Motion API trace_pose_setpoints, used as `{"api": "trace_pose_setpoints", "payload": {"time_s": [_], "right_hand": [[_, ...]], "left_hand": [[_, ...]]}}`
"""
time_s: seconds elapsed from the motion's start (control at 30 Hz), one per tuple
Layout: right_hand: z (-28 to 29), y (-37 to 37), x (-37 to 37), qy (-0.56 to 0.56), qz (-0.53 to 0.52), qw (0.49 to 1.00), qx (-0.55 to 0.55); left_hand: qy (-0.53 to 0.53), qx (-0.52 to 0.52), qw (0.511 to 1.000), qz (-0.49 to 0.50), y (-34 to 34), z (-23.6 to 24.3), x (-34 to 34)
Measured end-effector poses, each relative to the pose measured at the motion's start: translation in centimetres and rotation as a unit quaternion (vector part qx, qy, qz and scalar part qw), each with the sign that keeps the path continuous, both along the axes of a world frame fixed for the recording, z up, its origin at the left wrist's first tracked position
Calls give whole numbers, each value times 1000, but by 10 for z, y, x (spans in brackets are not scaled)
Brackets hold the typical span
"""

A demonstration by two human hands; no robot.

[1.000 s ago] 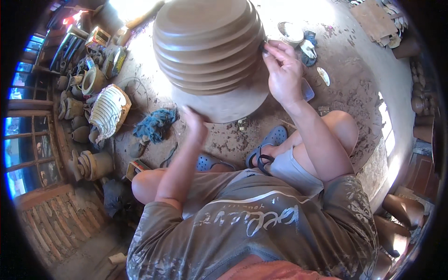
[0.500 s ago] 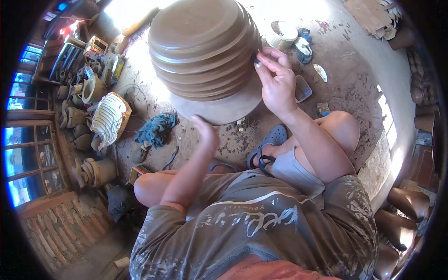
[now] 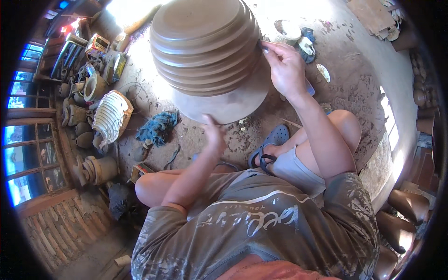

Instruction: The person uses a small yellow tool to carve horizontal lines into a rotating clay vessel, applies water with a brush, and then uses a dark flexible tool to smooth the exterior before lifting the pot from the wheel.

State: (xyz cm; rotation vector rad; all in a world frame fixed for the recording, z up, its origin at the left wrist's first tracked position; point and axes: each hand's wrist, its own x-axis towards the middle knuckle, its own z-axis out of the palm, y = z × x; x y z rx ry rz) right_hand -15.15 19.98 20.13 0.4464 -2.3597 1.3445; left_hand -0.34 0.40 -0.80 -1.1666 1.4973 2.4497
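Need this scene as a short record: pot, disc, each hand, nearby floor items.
pot: brown, ridged, on disc
disc: pale, round, wider than the pot's base
right hand: fingertips at pot's right side; anything pinched is unclear
left hand: at disc's near edge, blurred; nothing visibly held
floor, left: blue cloth; pale ridged piece
floor, right: bucket, beyond right hand
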Motion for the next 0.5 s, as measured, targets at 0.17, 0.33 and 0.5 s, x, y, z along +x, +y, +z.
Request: {"api": "trace_pose_setpoints", "payload": {"time_s": [0.17,0.33,0.5], "right_hand": [[3,-7,13,18,8,1000,1],[5,-10,26,29,1,1000,0],[-1,-5,21,53,-1,998,19]], "left_hand": [[-72,97,990,-78,32,5,28],[71,25,986,147,-87,35,-35],[-61,30,998,3,36,13,12]]}}
